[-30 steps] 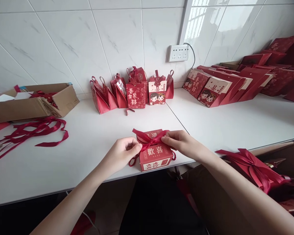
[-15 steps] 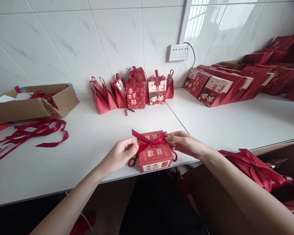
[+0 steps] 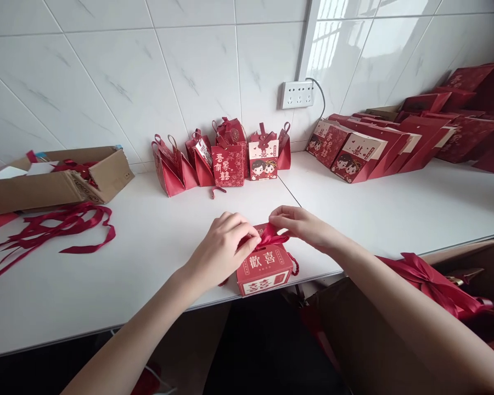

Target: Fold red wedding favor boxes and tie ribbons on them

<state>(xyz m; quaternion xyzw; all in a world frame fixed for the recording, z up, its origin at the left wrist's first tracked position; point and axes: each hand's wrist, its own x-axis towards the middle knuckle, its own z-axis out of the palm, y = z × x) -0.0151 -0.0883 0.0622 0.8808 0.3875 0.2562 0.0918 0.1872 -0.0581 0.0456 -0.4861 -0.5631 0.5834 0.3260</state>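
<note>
A small red gift box [image 3: 264, 270] with white characters stands at the front edge of the white table [image 3: 148, 263]. A dark red ribbon bow [image 3: 269, 240] lies across its top. My left hand [image 3: 224, 247] has its fingers closed on the bow's left part, over the box top. My right hand [image 3: 298, 225] pinches the ribbon from the right, fingertips meeting above the bow's knot. A red cord loop [image 3: 295, 265] hangs at the box's right side.
Several folded red gift boxes [image 3: 226, 156] stand against the tiled wall. Flat red boxes [image 3: 379, 145] lean in a row at right. A cardboard box [image 3: 53, 178] and loose red ribbons [image 3: 61, 225] lie at left. A carton with ribboned boxes [image 3: 436, 282] sits below at right.
Both hands moved inward over the box top and now meet at the bow's centre; the ribbon ends that stuck out sideways are gathered in. The camera tilted slightly.
</note>
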